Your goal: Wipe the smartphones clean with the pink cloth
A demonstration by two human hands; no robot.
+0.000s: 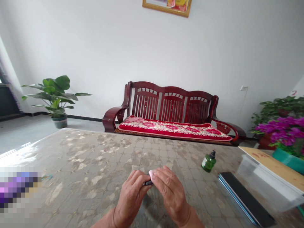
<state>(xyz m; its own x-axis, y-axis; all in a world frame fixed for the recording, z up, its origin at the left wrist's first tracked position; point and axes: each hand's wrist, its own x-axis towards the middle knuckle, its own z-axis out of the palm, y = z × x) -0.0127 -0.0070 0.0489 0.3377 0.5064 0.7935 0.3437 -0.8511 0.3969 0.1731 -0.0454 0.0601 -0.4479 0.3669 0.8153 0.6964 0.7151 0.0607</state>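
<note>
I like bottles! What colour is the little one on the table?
The little bottle is green with a black cap, seen in the head view.

The glossy table (95, 164) carries a beige and grey-brown tile pattern with pale blotches. The small plastic bottle (208, 162) on it is green with a black cap, and the flat slab (245, 199) at the near right is black with a blue edge. The small slim object (149, 182) pinched between both hands is dark, with a pink bit above it. On the far dark red wooden bench (171, 106) lies a red cushion (174, 129) patterned with pink flowers and cream borders. Far right, the flowers (282, 125) are purple.
</note>
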